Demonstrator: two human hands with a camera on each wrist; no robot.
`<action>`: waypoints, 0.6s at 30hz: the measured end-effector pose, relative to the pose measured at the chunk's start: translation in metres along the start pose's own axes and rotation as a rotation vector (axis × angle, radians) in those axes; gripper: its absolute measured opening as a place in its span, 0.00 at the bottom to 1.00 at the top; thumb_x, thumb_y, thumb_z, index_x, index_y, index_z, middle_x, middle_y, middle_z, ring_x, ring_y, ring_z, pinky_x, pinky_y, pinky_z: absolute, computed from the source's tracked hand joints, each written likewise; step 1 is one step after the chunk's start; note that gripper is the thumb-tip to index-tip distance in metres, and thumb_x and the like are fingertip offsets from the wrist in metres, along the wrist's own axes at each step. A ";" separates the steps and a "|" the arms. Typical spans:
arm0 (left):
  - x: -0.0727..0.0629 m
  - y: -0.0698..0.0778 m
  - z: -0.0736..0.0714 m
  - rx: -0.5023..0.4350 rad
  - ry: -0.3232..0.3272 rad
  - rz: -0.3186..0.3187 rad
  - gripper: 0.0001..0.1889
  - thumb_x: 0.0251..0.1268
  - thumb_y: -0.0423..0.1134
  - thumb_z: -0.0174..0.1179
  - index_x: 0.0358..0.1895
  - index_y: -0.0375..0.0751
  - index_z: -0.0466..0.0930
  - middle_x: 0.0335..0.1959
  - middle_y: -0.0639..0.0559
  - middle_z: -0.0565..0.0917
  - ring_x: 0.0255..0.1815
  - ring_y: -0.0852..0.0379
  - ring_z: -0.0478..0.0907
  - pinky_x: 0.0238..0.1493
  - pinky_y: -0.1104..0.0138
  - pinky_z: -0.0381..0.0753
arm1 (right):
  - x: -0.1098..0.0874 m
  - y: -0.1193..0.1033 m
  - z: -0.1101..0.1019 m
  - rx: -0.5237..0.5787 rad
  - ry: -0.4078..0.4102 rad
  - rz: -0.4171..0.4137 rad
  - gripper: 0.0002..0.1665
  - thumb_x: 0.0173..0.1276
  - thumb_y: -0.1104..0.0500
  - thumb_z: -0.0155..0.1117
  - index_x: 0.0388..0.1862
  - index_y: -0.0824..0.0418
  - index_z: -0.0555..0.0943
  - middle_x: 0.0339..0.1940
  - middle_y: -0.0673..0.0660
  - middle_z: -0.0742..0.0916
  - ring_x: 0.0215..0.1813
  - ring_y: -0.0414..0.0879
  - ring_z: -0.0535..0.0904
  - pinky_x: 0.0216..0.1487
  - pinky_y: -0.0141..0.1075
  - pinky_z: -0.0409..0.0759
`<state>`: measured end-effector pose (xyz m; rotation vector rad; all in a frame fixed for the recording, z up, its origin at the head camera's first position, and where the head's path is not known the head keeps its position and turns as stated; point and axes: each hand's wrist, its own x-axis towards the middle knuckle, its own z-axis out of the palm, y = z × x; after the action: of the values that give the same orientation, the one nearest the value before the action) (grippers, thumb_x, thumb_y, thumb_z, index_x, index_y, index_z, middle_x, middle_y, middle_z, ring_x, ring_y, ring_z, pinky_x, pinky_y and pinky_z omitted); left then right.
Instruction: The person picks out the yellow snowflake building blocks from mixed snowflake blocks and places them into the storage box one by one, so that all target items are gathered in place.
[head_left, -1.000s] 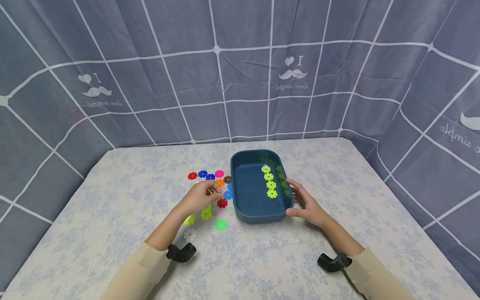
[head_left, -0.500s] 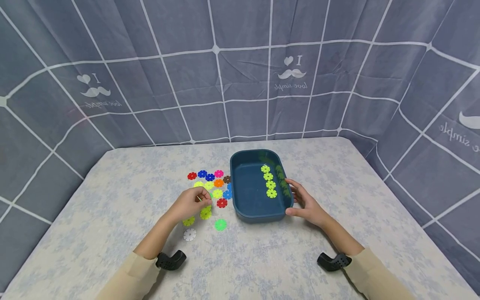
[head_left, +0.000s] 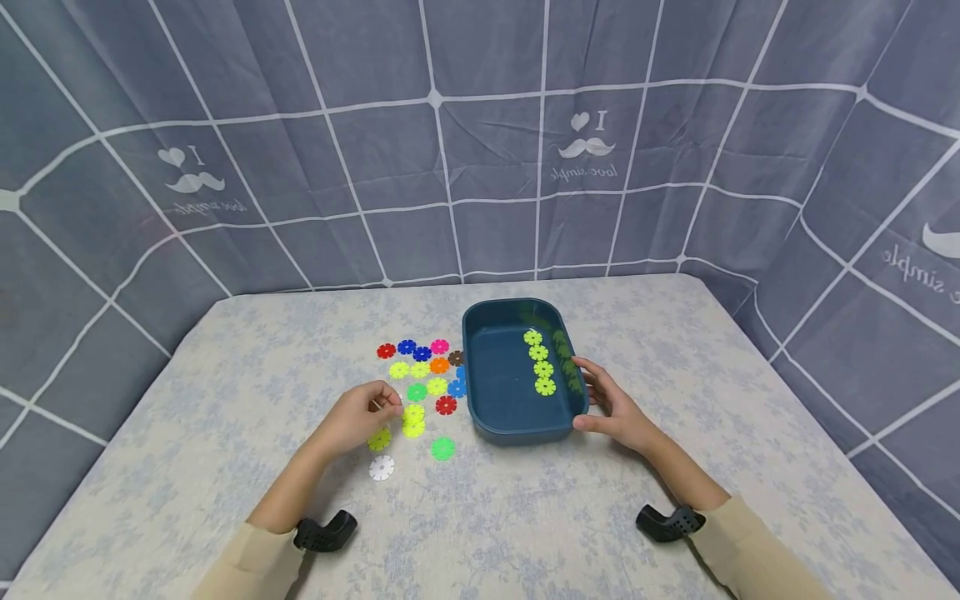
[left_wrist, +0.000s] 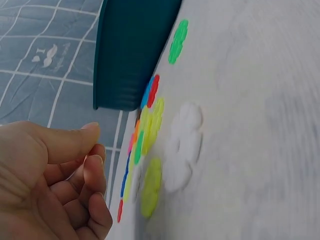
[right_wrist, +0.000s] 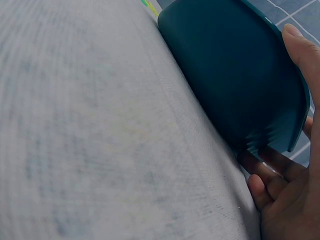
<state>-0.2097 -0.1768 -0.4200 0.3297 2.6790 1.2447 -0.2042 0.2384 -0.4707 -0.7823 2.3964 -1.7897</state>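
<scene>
- The table spreads beneath both hands.
- The dark teal bin stands to the right of the left grip, its long axis running away from the person.
- The left hand, nearer the loose pieces, has its fingers curled in a narrow grip, with no piece visible between thumb and forefinger.
- The right hand holds the bin's right side, thumb and fingers curved about the outer wall.
- A row of four yellow discs lies inside the bin, just left of the right grip.
- An overlapping yellow pair lies just right of the left fingertips, its longer line pointing away from the person; contact cannot be told.
- A white disc lies nearer the person than that grip.
</scene>
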 end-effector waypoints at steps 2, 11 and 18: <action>-0.002 -0.003 -0.002 0.000 0.003 0.006 0.05 0.68 0.35 0.61 0.39 0.37 0.77 0.32 0.49 0.77 0.30 0.53 0.71 0.29 0.63 0.72 | 0.000 0.000 0.000 0.000 0.001 0.001 0.53 0.63 0.54 0.70 0.78 0.60 0.50 0.70 0.74 0.65 0.62 0.65 0.69 0.58 0.36 0.70; -0.009 -0.017 -0.007 0.030 0.003 -0.010 0.05 0.68 0.35 0.61 0.39 0.37 0.78 0.31 0.51 0.78 0.31 0.54 0.72 0.32 0.62 0.72 | -0.001 -0.002 0.000 -0.001 0.003 0.000 0.52 0.63 0.53 0.70 0.79 0.58 0.51 0.71 0.74 0.64 0.64 0.67 0.67 0.58 0.35 0.70; -0.011 -0.022 -0.010 0.051 -0.001 -0.024 0.05 0.68 0.35 0.61 0.40 0.37 0.78 0.30 0.51 0.78 0.31 0.54 0.73 0.33 0.62 0.73 | 0.000 -0.002 0.001 0.002 0.005 0.001 0.53 0.63 0.53 0.70 0.78 0.60 0.51 0.70 0.74 0.64 0.64 0.67 0.67 0.58 0.35 0.70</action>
<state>-0.2042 -0.2013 -0.4300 0.3034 2.7092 1.1708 -0.2036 0.2375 -0.4692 -0.7779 2.3975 -1.7955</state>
